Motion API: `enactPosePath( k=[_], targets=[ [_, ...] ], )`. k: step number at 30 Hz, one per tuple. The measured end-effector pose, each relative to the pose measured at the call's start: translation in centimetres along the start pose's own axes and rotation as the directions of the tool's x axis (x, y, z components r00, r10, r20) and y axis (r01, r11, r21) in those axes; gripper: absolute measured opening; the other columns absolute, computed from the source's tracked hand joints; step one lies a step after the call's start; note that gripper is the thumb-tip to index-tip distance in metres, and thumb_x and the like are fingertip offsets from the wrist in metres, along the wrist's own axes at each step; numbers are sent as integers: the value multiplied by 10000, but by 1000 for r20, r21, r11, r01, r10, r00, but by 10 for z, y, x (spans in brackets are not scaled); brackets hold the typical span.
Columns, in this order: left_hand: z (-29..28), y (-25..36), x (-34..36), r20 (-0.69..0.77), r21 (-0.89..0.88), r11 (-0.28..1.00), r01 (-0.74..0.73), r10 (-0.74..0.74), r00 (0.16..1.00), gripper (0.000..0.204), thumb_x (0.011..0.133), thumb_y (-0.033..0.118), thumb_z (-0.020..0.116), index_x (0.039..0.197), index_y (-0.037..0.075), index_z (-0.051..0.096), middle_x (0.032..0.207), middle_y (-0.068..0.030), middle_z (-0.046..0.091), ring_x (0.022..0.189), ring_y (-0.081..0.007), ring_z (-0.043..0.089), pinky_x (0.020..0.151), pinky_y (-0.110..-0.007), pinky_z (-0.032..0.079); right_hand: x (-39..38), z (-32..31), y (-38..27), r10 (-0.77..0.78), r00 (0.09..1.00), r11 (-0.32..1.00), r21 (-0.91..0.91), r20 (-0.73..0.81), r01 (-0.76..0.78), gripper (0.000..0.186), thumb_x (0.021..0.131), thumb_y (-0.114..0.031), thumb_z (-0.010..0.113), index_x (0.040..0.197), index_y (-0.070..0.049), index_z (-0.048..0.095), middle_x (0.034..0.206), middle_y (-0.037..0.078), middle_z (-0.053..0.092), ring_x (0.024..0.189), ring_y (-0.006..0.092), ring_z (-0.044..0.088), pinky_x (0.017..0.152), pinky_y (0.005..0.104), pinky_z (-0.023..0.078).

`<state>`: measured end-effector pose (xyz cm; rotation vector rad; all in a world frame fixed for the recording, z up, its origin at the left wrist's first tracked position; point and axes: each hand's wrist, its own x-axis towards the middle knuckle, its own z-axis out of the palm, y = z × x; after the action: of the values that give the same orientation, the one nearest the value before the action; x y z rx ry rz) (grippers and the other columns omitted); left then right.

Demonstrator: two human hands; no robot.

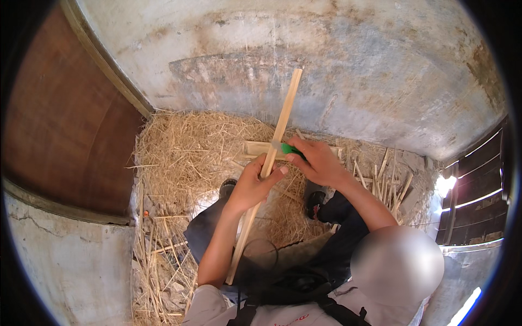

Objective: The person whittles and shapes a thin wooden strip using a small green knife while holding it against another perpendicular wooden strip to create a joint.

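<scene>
Left fingers (255, 166) wrap the pale strip (285, 110), slanting away before me | right fingers (303, 145) grip the green-handled knife (292, 150), blade at strip | best: light, shallow strokes, edge angled off my left

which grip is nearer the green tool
Right: the right grip holds the green tool. The left grip is below and left of it in the picture, around the stick.
</scene>
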<state>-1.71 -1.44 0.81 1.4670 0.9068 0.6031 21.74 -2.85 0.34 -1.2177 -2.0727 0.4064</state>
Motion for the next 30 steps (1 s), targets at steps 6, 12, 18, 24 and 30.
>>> enactPosePath(
  k=[6,12,18,24,30],
  targets=[
    [-2,-6,-1,16,-193,981,-23,26,1000,293,1134,304,615,1279,50,594,767,25,540,571,-75,571,486,-257,476,1,5,-4,-45,999,997,-62,5,45,260,1034,-253,699,1234,-92,654,1012,138,738,805,388,723,677,465,550],
    [-5,5,-5,105,-269,963,10,19,994,313,1167,327,545,1335,63,552,765,6,553,576,-101,576,514,-275,494,1,4,-6,-73,997,990,-124,-36,68,258,1023,-321,722,1196,-137,672,973,81,751,747,344,733,616,459,545],
    [-2,1,0,78,-260,965,21,-1,997,305,1174,350,527,1294,70,556,728,24,509,527,-79,512,478,-258,438,-1,8,-4,-88,992,983,-166,-88,73,268,1013,-365,739,1157,-142,700,933,58,755,713,319,732,585,437,543],
    [2,-1,1,80,-272,961,47,-26,996,307,1183,366,505,1096,75,551,685,47,444,473,-50,409,435,-246,369,-3,6,-2,-91,991,982,-174,-103,72,265,1006,-382,752,1097,-134,729,893,63,759,704,318,734,580,431,547],
    [3,0,-1,84,-285,955,76,-55,995,341,1182,385,501,1011,91,519,659,48,425,459,-53,375,424,-252,356,-3,6,-7,-84,991,982,-180,-102,64,280,996,-400,763,1074,-131,738,867,58,759,692,310,735,575,428,550]
  ],
)
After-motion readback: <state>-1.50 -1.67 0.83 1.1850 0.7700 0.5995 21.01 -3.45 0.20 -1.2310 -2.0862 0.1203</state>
